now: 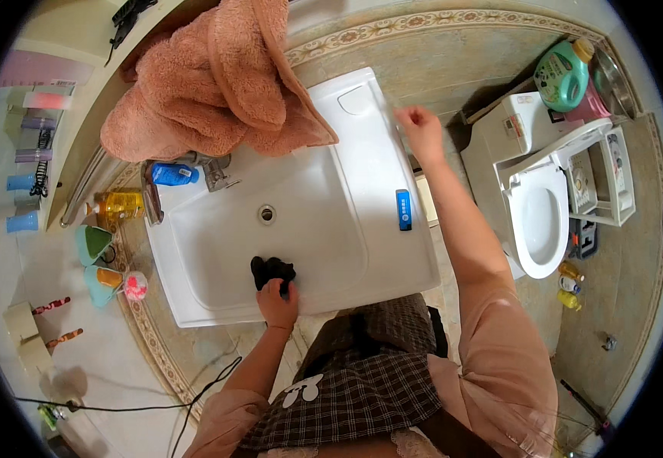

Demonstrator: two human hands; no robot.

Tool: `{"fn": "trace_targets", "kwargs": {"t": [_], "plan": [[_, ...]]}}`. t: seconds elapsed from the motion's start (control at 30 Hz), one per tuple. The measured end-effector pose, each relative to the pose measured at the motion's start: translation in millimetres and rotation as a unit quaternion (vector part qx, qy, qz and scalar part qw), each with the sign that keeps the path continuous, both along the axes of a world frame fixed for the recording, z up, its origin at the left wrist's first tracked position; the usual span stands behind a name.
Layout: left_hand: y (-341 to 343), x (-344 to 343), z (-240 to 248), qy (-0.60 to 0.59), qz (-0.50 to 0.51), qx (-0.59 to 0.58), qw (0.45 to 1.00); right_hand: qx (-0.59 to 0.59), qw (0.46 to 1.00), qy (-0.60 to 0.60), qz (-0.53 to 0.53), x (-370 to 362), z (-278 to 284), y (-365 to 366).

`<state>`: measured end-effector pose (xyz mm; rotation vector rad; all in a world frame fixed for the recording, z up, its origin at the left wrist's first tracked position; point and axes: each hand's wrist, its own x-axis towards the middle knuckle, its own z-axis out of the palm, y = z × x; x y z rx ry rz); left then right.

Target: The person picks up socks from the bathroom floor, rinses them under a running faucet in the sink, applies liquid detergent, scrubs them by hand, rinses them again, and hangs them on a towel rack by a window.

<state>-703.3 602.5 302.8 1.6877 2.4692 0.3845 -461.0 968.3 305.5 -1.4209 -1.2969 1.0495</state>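
White sink (308,179): black cloth (272,269) placed inside, toward the near rim, pinched by the fingers of the left hand (278,304). Right hand (421,131): held past the sink's right edge, fingers curled; whether anything is gripped cannot be told. Blue packet (403,210): laid on the right ledge. Orange towel (209,84): draped at the far side. White toilet (557,221): set against tiled wall (606,286).

The black cloth (272,270) looks matt, the sink (228,229) smooth and glossy, the towel (217,76) rough
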Motion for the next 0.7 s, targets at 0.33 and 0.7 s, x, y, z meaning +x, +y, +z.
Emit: {"fn": "trace_targets", "kwargs": {"t": [0.33, 0.7], "plan": [[7.6, 22.1, -6.0, 0.026, 0.015, 0.037, 0.999, 0.181, 0.874, -0.359, 0.273, -36.3, 18.3, 65.5], [18.6, 9.5, -11.0, 0.04, 0.009, 0.048, 0.998, 0.207, 0.831, -0.453, 0.246, -53.5, 26.4, 50.8]]}}
